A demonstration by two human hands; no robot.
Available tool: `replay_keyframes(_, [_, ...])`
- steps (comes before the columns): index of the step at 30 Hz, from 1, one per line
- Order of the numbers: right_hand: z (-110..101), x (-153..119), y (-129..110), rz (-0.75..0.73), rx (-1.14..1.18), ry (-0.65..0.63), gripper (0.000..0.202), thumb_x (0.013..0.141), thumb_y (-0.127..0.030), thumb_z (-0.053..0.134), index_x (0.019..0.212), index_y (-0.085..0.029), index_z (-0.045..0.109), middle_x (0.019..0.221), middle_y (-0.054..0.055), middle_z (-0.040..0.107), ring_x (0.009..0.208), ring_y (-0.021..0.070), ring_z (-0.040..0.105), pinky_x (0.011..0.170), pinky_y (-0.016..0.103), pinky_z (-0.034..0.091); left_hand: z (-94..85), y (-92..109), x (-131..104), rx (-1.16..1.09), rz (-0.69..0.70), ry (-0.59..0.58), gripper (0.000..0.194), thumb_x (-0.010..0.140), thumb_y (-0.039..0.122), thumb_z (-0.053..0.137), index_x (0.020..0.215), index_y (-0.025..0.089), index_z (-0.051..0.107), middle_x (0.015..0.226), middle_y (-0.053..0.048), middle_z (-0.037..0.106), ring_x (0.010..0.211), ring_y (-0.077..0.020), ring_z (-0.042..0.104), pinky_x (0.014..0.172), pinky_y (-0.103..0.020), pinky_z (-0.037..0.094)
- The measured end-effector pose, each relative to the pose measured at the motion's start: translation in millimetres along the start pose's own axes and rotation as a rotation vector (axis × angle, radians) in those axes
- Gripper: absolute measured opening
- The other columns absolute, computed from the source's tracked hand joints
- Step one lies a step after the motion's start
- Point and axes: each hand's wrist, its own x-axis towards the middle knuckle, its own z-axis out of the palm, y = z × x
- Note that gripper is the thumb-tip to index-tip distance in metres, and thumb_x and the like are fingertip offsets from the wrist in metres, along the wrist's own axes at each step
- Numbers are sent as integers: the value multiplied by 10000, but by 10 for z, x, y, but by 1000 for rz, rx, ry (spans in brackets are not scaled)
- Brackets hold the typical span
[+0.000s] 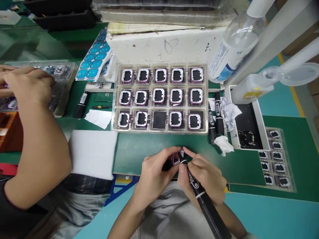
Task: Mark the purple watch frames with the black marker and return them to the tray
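Near the table's front edge, my left hand (156, 174) pinches a small purple watch-like case (175, 158) with a white inner frame. Closed round a black marker (196, 187), my right hand (205, 177) has the marker's tip at the case's right side; exact contact is too small to tell. Just beyond both hands lies a clear plastic tray (159, 132) holding several similar purple cases with white frames in three rows. The middle compartment of its front row (159, 120) holds no case.
Two markers (218, 113) and crumpled tissue (224, 144) lie right of the tray, beside a white box (264, 141) and bottles (230, 49). Another case tray (289, 159) is far right. At left are a white foam sheet (93, 152) and a co-worker's arm (42, 142).
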Motion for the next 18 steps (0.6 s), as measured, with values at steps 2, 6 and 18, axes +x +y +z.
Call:
replay_keyframes(2, [-9,-5,-6,-11,5,18,293,968,-14,727,870,-267,617,687,-66,593,676,169,773,966,386,778,3,9,2,-2,-10,3,342,1008,156,812,1306,305,735,1048,26,885,811,-148,842,760,-210,643])
replay_keyframes(6, [-20,-2,4,57,101,120,283,951,14,736,1004,-256,668,797,-31,709,849,227,848,883,402,779,11,42,19,-26,-45,4,304,994,164,840,1256,290,751,1086,6,889,857,-163,857,813,-222,676])
replay_keyframes(18, [9,-38,28,7,65,136,294,937,-2,759,1050,-269,712,807,-36,717,798,214,822,882,405,791,2,54,25,-51,-39,11,337,986,149,849,1268,300,744,1031,33,885,817,-142,842,776,-198,655])
